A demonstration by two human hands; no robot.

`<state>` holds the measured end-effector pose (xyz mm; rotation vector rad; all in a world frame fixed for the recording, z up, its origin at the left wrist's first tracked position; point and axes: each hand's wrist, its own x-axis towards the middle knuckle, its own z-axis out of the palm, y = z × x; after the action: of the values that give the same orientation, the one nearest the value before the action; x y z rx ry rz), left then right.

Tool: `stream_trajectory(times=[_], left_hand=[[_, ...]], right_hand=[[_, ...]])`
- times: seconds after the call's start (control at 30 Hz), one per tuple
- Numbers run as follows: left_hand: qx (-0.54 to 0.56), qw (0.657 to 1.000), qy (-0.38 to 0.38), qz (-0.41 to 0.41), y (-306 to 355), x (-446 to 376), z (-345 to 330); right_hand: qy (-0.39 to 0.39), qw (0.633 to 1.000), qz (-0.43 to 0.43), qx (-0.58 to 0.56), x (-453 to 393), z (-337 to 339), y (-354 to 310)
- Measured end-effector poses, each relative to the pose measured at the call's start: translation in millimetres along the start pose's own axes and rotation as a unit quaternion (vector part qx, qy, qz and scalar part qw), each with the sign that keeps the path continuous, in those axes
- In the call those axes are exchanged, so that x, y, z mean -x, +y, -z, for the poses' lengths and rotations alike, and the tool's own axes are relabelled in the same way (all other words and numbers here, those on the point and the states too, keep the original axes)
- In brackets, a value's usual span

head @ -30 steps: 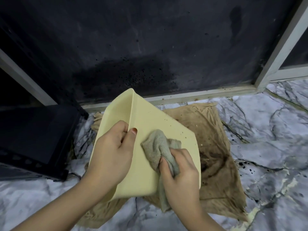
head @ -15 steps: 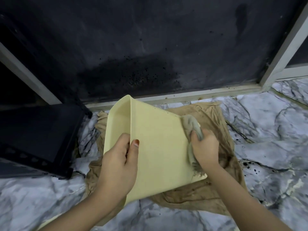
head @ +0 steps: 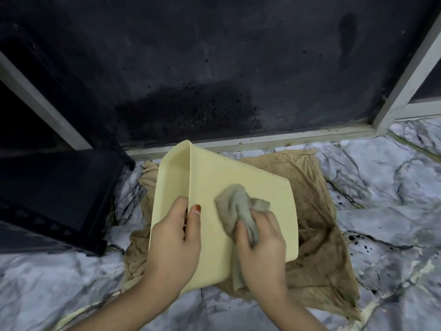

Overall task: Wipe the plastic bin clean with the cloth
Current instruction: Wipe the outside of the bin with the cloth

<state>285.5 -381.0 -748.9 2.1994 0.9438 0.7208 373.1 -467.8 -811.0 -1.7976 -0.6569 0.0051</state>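
Note:
A pale yellow plastic bin (head: 238,177) is tipped on its side above the floor, one broad outer wall facing up. My left hand (head: 174,244) grips its corner edge, thumb on the upper wall and fingers on the adjoining side. My right hand (head: 262,244) holds a bunched grey cloth (head: 238,206) and presses it against the upper wall near the middle. A tail of the cloth hangs below the bin's near edge.
A stained brown sheet (head: 317,235) is spread under the bin on the marble-patterned floor (head: 381,192). A black box (head: 55,194) stands at the left. Behind runs a dark panel (head: 214,68) in a pale frame, with black specks low down.
My right hand with the cloth has swept back from the bin's far right edge to the middle of the wall, nearer me. The left hand keeps its grip.

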Motion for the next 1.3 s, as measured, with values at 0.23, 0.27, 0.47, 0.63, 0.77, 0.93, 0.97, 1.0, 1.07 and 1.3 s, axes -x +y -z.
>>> stream_trajectory(times=[0.23,0.27,0.47,0.63,0.77,0.93,0.97,1.0,1.07,1.3], left_hand=[[-0.003,0.999,-0.023,-0.028,-1.8,5.0,2.7],[-0.004,0.999,-0.024,-0.028,-2.0,5.6,3.0],[0.008,1.0,-0.027,-0.002,-5.0,7.4,5.4],[0.018,0.999,-0.038,-0.017,-5.4,7.7,7.0],[0.029,0.998,-0.052,-0.013,-5.6,8.9,6.3],[0.048,0.997,-0.055,-0.007,-7.5,4.6,8.3],[0.047,0.997,-0.054,-0.009,-7.7,2.8,9.3],[0.048,0.997,-0.057,-0.009,-6.2,1.0,10.5],[0.085,0.994,-0.062,0.006,-1.1,-1.2,10.8],[0.242,0.964,-0.076,0.082,9.1,-9.1,5.7]], right_hand=[[0.006,1.0,0.011,0.018,-66.4,0.9,3.0],[0.019,0.999,-0.008,0.034,-73.3,3.8,13.4],[0.059,0.982,-0.155,0.091,-71.9,28.3,93.6],[0.094,0.965,-0.234,0.069,-43.9,38.1,117.4],[0.097,0.968,-0.214,0.083,-17.0,34.9,100.8],[0.062,0.994,-0.093,0.021,15.7,14.6,43.5],[0.046,0.996,-0.07,0.008,16.3,11.2,34.6],[0.031,0.998,-0.048,0.001,14.3,8.4,26.4],[0.007,1.0,-0.002,-0.011,4.0,5.2,10.8],[0.012,1.0,0.026,-0.008,-59.4,7.9,-0.8]])
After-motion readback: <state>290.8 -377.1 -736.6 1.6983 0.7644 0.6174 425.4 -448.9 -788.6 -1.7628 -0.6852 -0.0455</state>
